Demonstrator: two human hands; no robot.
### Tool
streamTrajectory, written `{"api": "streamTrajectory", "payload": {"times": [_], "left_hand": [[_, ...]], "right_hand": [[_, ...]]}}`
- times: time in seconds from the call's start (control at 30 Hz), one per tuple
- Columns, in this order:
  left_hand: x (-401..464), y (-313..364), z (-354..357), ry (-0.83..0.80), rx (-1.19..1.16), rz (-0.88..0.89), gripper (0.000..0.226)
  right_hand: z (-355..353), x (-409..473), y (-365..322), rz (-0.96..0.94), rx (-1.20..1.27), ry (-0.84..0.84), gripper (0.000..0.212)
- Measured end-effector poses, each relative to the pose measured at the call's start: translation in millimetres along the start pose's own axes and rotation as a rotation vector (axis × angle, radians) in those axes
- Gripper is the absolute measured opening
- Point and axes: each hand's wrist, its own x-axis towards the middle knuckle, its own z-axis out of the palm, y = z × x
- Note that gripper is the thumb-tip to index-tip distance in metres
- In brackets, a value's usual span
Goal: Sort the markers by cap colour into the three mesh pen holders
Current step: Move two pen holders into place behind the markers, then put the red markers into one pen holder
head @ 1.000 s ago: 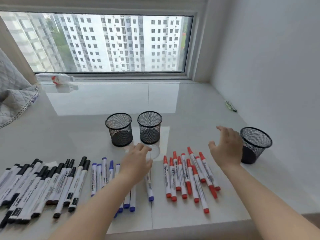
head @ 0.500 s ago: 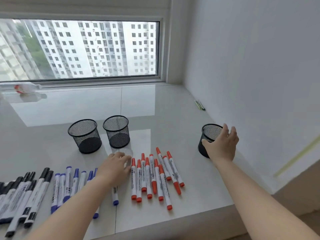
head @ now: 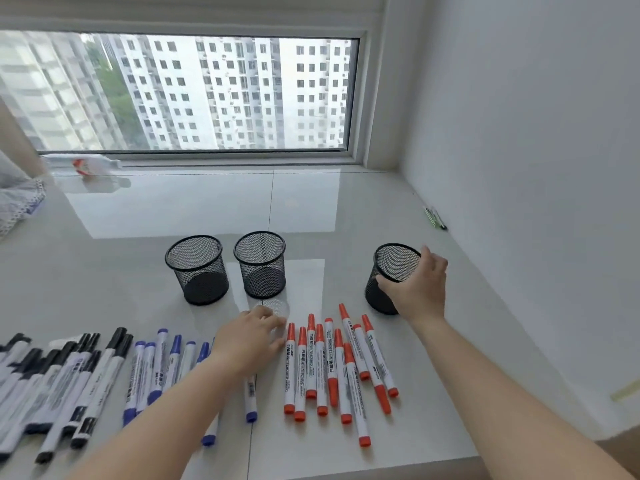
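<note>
Two bare hands are over the shiny white table. The right hand grips the rim of the black mesh pen holder on the right, thumb on its near side. The left hand lies flat over the blue-capped markers, holding nothing. Red-capped markers lie between the hands; black-capped markers lie far left. Two more black mesh holders stand beyond, and the table's near edge is just below the markers.

Under the window I see a plastic bottle lying on its side; green pens lie well right of the window, against the wall.
</note>
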Motion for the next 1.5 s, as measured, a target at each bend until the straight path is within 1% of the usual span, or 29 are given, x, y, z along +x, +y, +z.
{"api": "streamTrajectory", "payload": {"times": [0.13, 0.2, 0.43, 0.7, 0.8, 0.83, 0.9, 0.93, 1.0, 1.07, 1.13, 1.23, 1.3, 1.4, 1.5], "left_hand": [[1, 2, 2, 0.008, -0.010, 0.022, 0.044], [-1, -10, 4, 0.022, -0.029, -0.014, 0.043], [2, -5, 7, 0.032, -0.028, 0.003, 0.044], [3, -8, 3, -0.011, -0.020, 0.005, 0.045], [3, -5, -10, -0.077, -0.019, -0.006, 0.041], [2, -3, -13, -0.076, -0.026, -0.014, 0.039], [-4, 4, -15, 0.011, -0.056, -0.043, 0.037], [-8, 9, -15, 0.073, -0.079, -0.064, 0.036], [-17, 18, -16, 0.151, -0.133, -0.101, 0.035], [-24, 29, -13, 0.139, -0.167, -0.113, 0.037], [-31, 42, -9, 0.102, -0.186, -0.119, 0.040], [-37, 56, -4, 0.100, -0.176, -0.142, 0.043], [-39, 60, -3, 0.095, -0.147, -0.172, 0.048], [-40, 62, -2, 0.050, -0.160, -0.243, 0.053], [-42, 66, -2, 0.002, -0.215, -0.298, 0.050]], "right_hand": [[25, -1, -27, -0.098, 0.024, -0.102, 0.098], [49, 0, -47, -0.133, 0.028, -0.183, 0.098], [71, 5, -60, -0.171, 0.005, -0.211, 0.096], [74, 6, -62, -0.180, -0.028, -0.215, 0.097], [67, 6, -61, -0.164, -0.015, -0.303, 0.103], [62, 5, -60, -0.145, -0.009, -0.333, 0.106], [51, 1, -55, -0.091, -0.018, -0.360, 0.107], [45, -2, -52, -0.066, -0.047, -0.361, 0.103], [33, -11, -42, -0.026, -0.144, -0.355, 0.081], [24, -27, -30, 0.002, -0.218, -0.386, 0.056], [21, -49, -18, -0.012, -0.252, -0.426, 0.045], [19, -78, -7, -0.082, -0.273, -0.374, 0.039], [18, -90, -3, -0.101, -0.311, -0.348, 0.041], [16, -100, 4, -0.069, -0.365, -0.361, 0.050], [15, -103, 10, 0.012, -0.315, -0.372, 0.051]]}}
